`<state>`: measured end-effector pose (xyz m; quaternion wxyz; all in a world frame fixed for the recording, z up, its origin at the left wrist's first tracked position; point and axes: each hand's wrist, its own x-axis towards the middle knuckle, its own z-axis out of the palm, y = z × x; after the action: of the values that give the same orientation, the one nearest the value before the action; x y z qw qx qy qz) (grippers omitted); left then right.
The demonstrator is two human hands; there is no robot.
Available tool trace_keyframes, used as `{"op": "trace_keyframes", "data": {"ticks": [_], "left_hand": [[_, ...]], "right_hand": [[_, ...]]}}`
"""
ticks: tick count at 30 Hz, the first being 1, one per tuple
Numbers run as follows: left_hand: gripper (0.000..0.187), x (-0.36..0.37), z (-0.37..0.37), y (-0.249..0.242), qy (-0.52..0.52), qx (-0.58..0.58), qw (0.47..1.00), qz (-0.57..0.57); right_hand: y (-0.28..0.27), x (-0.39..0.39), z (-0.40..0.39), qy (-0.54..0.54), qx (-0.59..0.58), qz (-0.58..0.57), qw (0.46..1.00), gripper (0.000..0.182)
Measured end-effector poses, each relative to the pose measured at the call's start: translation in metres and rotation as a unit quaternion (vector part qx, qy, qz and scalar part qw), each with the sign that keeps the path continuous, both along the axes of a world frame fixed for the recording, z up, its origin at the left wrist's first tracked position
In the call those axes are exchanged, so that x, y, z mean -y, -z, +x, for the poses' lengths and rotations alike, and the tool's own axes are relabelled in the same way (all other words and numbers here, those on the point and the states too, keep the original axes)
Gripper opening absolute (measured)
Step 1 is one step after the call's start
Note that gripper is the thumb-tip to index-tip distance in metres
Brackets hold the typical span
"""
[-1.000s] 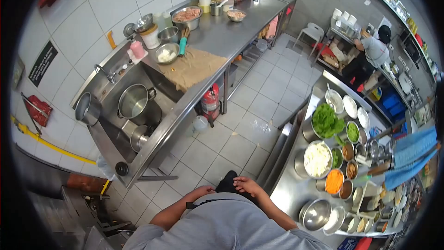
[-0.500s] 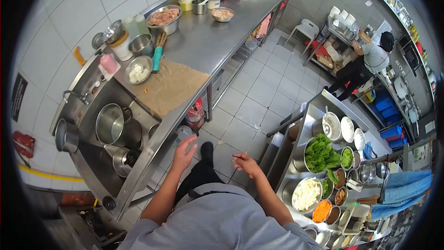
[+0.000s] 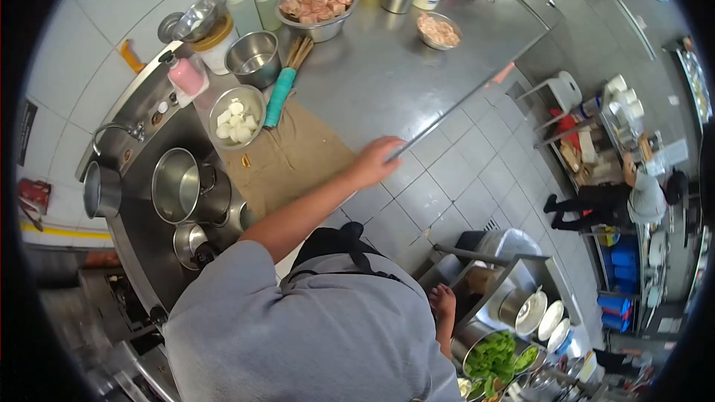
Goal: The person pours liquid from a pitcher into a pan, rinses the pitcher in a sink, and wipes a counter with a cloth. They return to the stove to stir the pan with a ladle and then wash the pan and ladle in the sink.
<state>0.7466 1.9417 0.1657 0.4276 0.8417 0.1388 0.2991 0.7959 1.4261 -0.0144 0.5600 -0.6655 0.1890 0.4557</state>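
Note:
My left hand (image 3: 377,162) reaches out over the front edge of the steel counter (image 3: 387,59), its fingers stretched forward and nothing seen in them. Under that forearm lies a brown cloth (image 3: 298,152). On the cloth's left side sits a bowl of white pieces (image 3: 237,117), beside a bundle of sticks with a teal-wrapped handle (image 3: 280,97). Low at my right side hangs my right hand (image 3: 443,300), fingers loosely bent and holding nothing visible. It is nearest to the prep table, where a pot of green leafy lettuce (image 3: 489,357) stands.
Raw meat fills a large bowl (image 3: 316,9) at the back, and a smaller bowl of meat (image 3: 439,31) stands farther right. A sink (image 3: 141,179) with pots is on the left. Another person (image 3: 633,197) works at the far right, near a white chair (image 3: 560,93).
My body has turned toward the left counter and moved closer. My left hand has gone forward to the counter's edge, while my right hand has dropped back by my side.

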Motion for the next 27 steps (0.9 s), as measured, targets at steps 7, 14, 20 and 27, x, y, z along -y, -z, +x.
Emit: {"op": "trace_keyframes", "data": {"ticks": [7, 14, 20, 27], "left_hand": [[0.039, -0.016, 0.027, -0.005, -0.007, -0.035, 0.998, -0.048], [0.037, -0.084, -0.069, -0.02, -0.458, -0.021, 0.876, 0.151], [0.026, -0.094, -0.151, -0.004, -0.597, 0.365, 0.587, -0.407], [0.032, -0.146, -0.179, -0.019, -0.623, 0.409, 0.567, -0.35]], "right_hand": [[-0.007, -0.098, 0.069, -0.026, 0.039, -0.036, 0.998, 0.04], [-0.064, -0.219, 0.207, -0.334, 0.087, -0.046, 0.937, 0.04], [-0.038, -0.309, 0.359, -0.364, 0.095, -0.03, 0.926, 0.036], [-0.045, -0.383, 0.404, -0.448, 0.106, -0.045, 0.886, 0.041]]}}
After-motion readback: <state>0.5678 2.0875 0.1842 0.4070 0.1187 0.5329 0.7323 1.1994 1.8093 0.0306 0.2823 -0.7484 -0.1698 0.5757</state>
